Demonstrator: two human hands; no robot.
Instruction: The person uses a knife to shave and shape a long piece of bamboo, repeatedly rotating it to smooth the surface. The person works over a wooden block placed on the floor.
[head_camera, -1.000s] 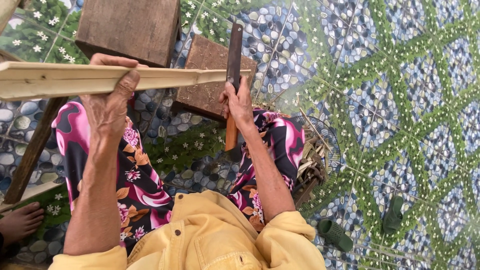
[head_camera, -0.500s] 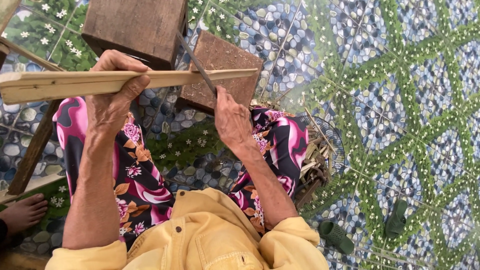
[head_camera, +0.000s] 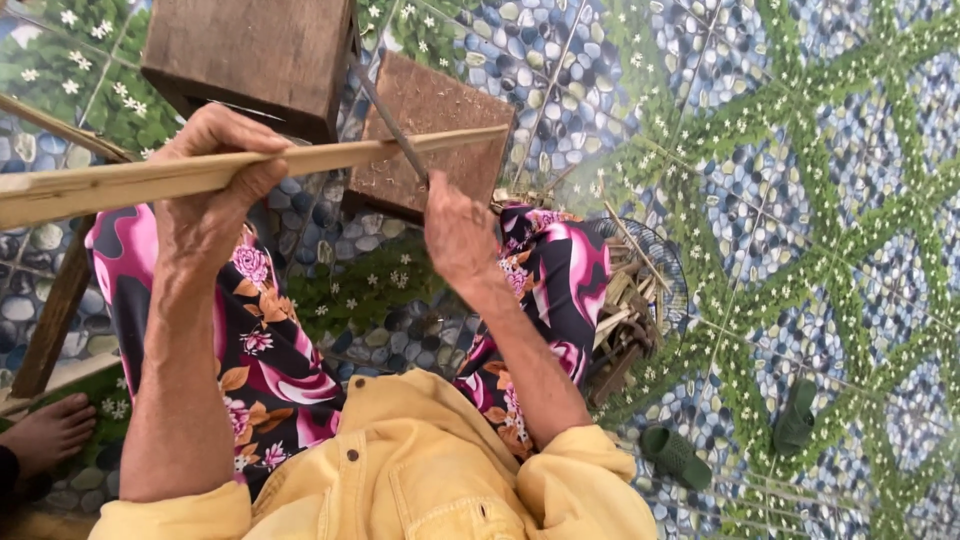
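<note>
1. The left hand is closed around a long, pale split strip of wood or bamboo, fingers wrapped over the top and thumb below. The strip is held roughly level across the view, above the knees.
2. The strip runs from the left edge of the picture to its narrow end, which lies over the smaller brown wooden block.
3. The right hand is clenched on the handle of a dark, narrow metal blade. The handle itself is hidden inside the fist.
4. The blade slants up and to the left from the fist and crosses the strip near its narrow end. Whether the edge is biting into the strip cannot be told.
5. A larger brown wooden block stands just beside the smaller one, to its upper left, on the patterned blue-and-green pebble-print floor.
6. The person sits with both knees in pink floral trousers and wears a yellow shirt.
7. A heap of pale wood offcuts lies just beside the right knee.
8. Two dark green sandals lie well apart on the floor to the right.
9. Another person's bare foot shows at the left edge.
</note>
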